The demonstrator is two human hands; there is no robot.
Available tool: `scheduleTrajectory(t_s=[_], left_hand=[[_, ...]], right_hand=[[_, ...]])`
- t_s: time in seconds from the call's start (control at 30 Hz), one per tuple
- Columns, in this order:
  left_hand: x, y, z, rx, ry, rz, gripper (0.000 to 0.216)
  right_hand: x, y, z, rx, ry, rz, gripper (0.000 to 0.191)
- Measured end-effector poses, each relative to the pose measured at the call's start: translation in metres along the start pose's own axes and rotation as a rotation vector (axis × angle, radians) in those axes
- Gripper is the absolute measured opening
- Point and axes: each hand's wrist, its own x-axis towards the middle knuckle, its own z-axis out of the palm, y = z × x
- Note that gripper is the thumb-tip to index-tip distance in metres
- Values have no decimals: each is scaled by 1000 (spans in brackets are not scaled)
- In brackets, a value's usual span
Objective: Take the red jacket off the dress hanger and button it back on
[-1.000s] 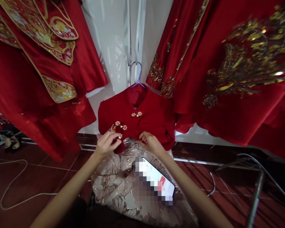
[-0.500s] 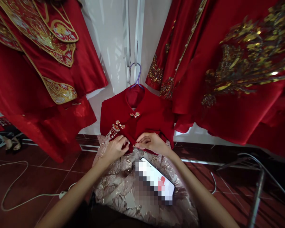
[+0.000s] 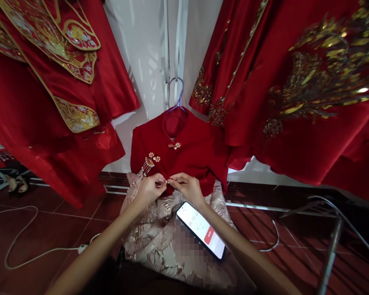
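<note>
Pinching the red jacket (image 3: 184, 157) front at its lower clasp, our left hand (image 3: 149, 189) and right hand (image 3: 187, 187), each grip closed on cloth.

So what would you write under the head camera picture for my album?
Two hands, left hand and right hand, pinch a fastening on a small red jacket hanging above a phone.
</note>
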Motion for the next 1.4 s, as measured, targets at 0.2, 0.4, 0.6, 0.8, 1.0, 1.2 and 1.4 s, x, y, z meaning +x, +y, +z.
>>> scheduleTrajectory(t_s=[0.2, 0.4, 0.6, 0.8, 1.0, 1.2, 1.4], left_hand=[[0, 0, 2, -184, -30, -56, 11], [2, -9, 0, -193, -40, -56, 14], [7, -22, -3, -92, -56, 63, 12], [9, -22, -13, 202, 23, 102, 17], [0, -8, -7, 312, 1, 123, 17], [-9, -7, 15, 369, 37, 120, 18], [-3, -16, 23, 330, 75, 175, 7]], right_hand=[[-3, -5, 1, -118, 16, -48, 17], [-8, -3, 7, -205, 30, -107, 15], [-5, 2, 5, -308, -22, -124, 17], [6, -18, -18, -489, -33, -113, 25], [12, -46, -43, -486, 8, -105, 12], [11, -23, -38, -541, -175, -27, 14], [8, 8, -17, -605, -108, -124, 18]])
